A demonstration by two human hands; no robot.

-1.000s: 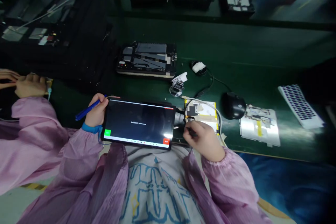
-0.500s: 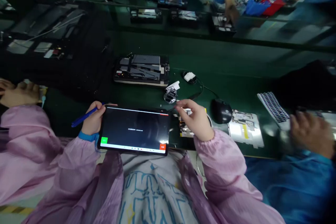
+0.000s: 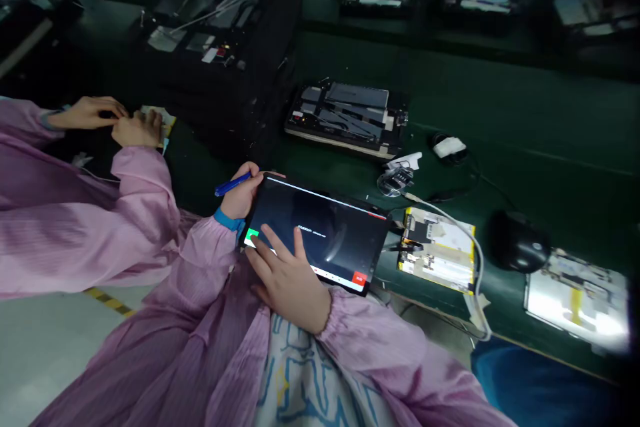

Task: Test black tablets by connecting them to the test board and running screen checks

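Observation:
My left hand [image 3: 241,197] grips the left edge of a tablet screen [image 3: 345,227], with a blue pen [image 3: 232,184] held in the same hand. The screen is lit, black with a line of small text, a green button [image 3: 251,236] at lower left and a red button [image 3: 359,278] at lower right. Over the lower left of the screen spreads my right hand [image 3: 293,277], fingers apart, fingertips close to the green button. Whether they touch the glass I cannot tell. A dark cable runs from the screen's right side to a battery and circuit board assembly [image 3: 440,253].
Behind the screen lies a stack of dark tablet parts [image 3: 347,117]; a larger stack [image 3: 235,100] stands to its left. A white cable [image 3: 484,267], a small coiled device [image 3: 395,180], a black mouse [image 3: 520,240] and another silver assembly [image 3: 580,297] lie rightward. A co-worker's hands [image 3: 135,127] work at left.
My right hand has left the white cable's end by the coiled device and moved left over the screen, its fingers spreading. The camera view has swung left. My left hand keeps its hold.

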